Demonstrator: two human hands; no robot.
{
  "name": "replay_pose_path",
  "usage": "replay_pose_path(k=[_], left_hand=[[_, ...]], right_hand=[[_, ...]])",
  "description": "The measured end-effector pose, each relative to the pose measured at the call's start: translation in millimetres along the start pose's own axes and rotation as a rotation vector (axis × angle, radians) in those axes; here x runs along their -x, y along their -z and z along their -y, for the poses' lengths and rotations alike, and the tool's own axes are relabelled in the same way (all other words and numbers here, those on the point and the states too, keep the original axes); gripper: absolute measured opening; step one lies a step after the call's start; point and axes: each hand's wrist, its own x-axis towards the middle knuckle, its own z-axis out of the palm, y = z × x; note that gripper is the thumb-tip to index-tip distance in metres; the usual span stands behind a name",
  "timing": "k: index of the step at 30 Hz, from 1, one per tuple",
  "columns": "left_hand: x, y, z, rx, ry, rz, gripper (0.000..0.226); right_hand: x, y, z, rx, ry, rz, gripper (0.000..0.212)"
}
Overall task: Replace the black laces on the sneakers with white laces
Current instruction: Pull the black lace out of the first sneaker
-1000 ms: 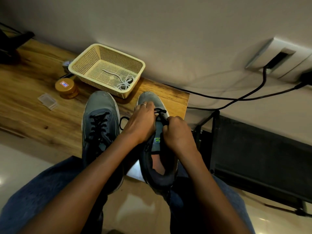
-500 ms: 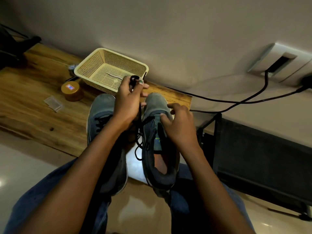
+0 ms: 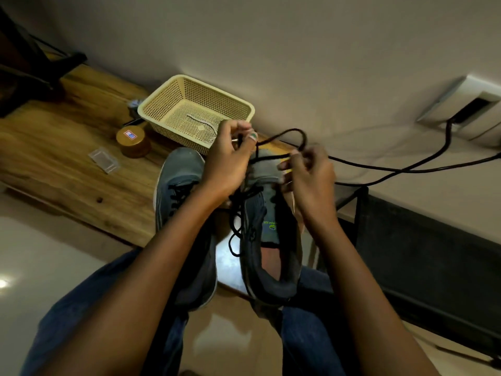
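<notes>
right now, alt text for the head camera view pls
Both hands, left hand and right hand, pull a black lace out of the right sneaker over the person's lap. The left sneaker, fully laced, rests on a wooden table beside a beige basket holding white laces.

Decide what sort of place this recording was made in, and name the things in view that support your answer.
Probably a room in a home, not a workshop: a wooden table against a plain wall, a wall socket with cables plugged in, and a plastic basket beside a small jar.

Bare forearms (no sleeves), blue denim jeans [image 3: 89, 299], green-painted thumbnail [image 3: 253, 135]
</notes>
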Motion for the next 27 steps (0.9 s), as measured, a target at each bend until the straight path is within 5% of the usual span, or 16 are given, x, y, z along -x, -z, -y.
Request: replay_pose_path(k=[3,6,9,15,18,23,27], left_hand=[[2,2,1,-0.128,0.137,0.136,0.042],[5,1,3,-0.352,0.174,0.177,0.043],[10,5,-5,-0.653,0.206,0.184,0.030],[41,5,-13,-0.933,0.340,0.420,0.071],[60,-7,-9,-0.997,0.309,0.451,0.084],[57,-5,0,-0.893,0.284,0.448,0.050],[52,-2,5,-0.832,0.266,0.459,0.038]], right_hand=[[-4,19,6,-0.345,-0.065,-0.306,0.013],[-5,32,4,-0.454,-0.070,-0.444,0.013],[-9,35,-8,-0.299,-0.131,-0.395,0.009],[-8,32,-18,0.155,0.007,-0.326,0.017],[-6,19,-13,0.220,0.144,-0.160,0.015],[1,-5,-22,0.574,0.280,0.397,0.033],[2,-8,-24,0.830,0.221,0.439,0.046]])
